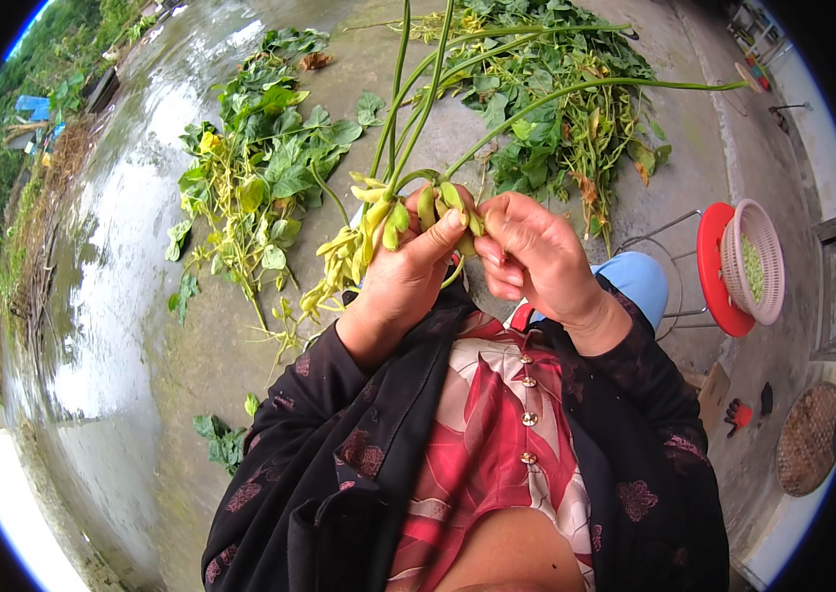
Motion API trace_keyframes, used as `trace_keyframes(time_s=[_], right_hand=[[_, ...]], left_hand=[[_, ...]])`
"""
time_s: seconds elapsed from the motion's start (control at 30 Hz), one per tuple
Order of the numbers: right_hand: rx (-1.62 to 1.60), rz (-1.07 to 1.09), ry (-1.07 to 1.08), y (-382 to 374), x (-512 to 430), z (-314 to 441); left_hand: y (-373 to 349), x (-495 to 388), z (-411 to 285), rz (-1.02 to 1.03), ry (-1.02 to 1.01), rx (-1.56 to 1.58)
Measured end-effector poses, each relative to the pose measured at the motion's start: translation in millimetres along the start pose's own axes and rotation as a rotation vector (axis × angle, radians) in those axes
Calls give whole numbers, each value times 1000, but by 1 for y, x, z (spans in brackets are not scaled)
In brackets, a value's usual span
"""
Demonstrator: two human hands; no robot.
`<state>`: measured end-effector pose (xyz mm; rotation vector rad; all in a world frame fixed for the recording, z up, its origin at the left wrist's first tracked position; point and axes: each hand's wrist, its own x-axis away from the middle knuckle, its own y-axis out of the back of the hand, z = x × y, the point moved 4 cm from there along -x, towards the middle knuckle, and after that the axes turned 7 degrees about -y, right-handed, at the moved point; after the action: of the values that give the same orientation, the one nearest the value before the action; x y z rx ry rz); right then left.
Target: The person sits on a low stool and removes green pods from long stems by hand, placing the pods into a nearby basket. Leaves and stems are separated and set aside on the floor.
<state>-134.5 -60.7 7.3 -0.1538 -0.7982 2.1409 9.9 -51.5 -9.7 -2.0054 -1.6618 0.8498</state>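
Observation:
My left hand (410,274) grips a bunch of soybean stalks (425,103) hung with plump green pods (347,255). The long leafless stems rise away from me and fan out to the right. My right hand (547,259) is close beside it, thumb and forefinger pinched at the pods (455,203) between the two hands. Whether those fingertips hold a pod is hard to tell, since the fingers cover it. More pods droop below and to the left of my left hand.
Leafy bean plants (270,170) lie on the wet concrete at left, with a larger heap (551,96) ahead. At right a red stool (714,270) bears a pink plastic basket (769,266) holding shelled green beans (752,268). A red-and-black glove (739,416) and a woven tray (807,438) lie farther right.

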Motion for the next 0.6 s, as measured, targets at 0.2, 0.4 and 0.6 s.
trace_keyframes(time_s=[0.2,0.4,0.6], right_hand=[[169,51,107,-1,0,4],[437,-72,211,0,3,3],[1013,-239,703,-1,5,18]], left_hand=[[-3,-2,2,20,54,109],[-7,0,-1,-6,73,89],[-13,1,-12,-92,118,-229]])
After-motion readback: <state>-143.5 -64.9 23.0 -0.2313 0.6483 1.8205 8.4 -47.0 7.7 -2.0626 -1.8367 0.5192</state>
